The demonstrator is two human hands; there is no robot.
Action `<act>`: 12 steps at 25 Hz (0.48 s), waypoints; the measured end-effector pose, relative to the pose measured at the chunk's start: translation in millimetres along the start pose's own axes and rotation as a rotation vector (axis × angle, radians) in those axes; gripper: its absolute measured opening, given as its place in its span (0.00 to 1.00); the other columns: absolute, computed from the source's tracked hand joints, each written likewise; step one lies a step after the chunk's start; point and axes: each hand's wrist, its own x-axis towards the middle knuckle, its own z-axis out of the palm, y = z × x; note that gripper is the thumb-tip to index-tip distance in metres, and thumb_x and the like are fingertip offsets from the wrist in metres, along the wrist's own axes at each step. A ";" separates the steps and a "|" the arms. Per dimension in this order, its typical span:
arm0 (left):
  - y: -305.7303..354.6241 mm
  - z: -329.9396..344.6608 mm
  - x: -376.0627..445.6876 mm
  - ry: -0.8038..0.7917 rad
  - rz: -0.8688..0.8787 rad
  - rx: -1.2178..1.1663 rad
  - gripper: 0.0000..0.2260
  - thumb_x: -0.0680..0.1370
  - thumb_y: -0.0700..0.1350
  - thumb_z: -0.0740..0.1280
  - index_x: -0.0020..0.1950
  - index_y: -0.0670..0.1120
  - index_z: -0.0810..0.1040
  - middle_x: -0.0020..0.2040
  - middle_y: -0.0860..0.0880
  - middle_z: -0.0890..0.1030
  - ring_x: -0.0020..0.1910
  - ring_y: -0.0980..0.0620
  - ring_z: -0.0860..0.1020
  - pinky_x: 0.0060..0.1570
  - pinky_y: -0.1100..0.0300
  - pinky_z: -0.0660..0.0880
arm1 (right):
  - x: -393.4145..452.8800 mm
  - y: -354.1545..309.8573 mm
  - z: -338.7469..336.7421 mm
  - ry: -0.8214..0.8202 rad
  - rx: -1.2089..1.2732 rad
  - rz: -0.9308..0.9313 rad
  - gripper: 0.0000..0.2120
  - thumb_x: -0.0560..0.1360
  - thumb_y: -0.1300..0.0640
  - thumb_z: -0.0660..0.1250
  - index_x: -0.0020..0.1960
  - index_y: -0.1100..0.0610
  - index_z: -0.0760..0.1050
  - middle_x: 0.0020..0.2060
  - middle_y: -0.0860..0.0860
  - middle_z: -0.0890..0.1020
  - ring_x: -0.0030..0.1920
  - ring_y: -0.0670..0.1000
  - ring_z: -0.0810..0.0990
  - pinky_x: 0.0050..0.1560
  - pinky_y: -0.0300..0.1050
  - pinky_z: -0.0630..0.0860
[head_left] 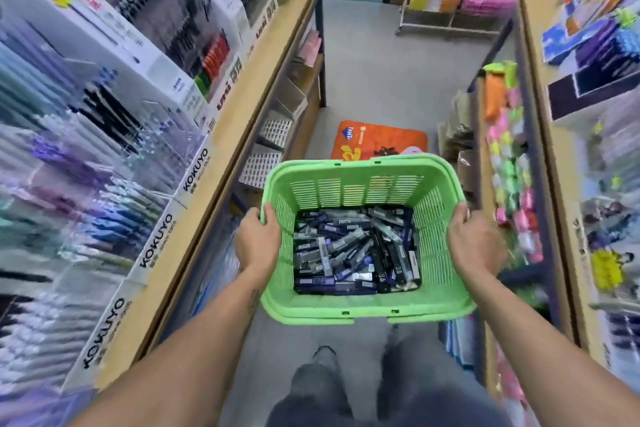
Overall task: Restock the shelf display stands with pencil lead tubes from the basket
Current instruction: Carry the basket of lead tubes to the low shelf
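The pencil lead tubes (356,250), too many to count, lie heaped in one green basket (360,314) at centre frame, between my hands. My left hand (258,241) grips its left rim, my right hand (472,243) its right rim. Pen displays (104,149) fill the left of the frame.

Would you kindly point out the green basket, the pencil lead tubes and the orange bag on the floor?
green basket (356,168): head view, far rim.
pencil lead tubes (353,250): head view, middle of the pile.
orange bag (388,140): head view, top face.
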 end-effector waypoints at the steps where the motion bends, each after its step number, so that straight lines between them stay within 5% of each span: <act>1: 10.6 10.0 14.1 0.016 -0.020 -0.011 0.21 0.84 0.55 0.56 0.37 0.43 0.67 0.31 0.49 0.70 0.29 0.51 0.68 0.28 0.56 0.58 | 24.1 -14.0 5.3 -0.018 -0.003 -0.025 0.32 0.84 0.39 0.45 0.56 0.64 0.76 0.46 0.63 0.80 0.46 0.62 0.78 0.46 0.53 0.73; 12: 93.9 95.8 104.4 0.278 -0.375 -0.112 0.21 0.84 0.56 0.56 0.36 0.44 0.67 0.30 0.48 0.72 0.29 0.50 0.70 0.28 0.57 0.59 | 239.3 -159.4 64.2 -0.211 -0.096 -0.350 0.31 0.84 0.39 0.45 0.61 0.63 0.75 0.56 0.67 0.79 0.55 0.67 0.79 0.54 0.58 0.73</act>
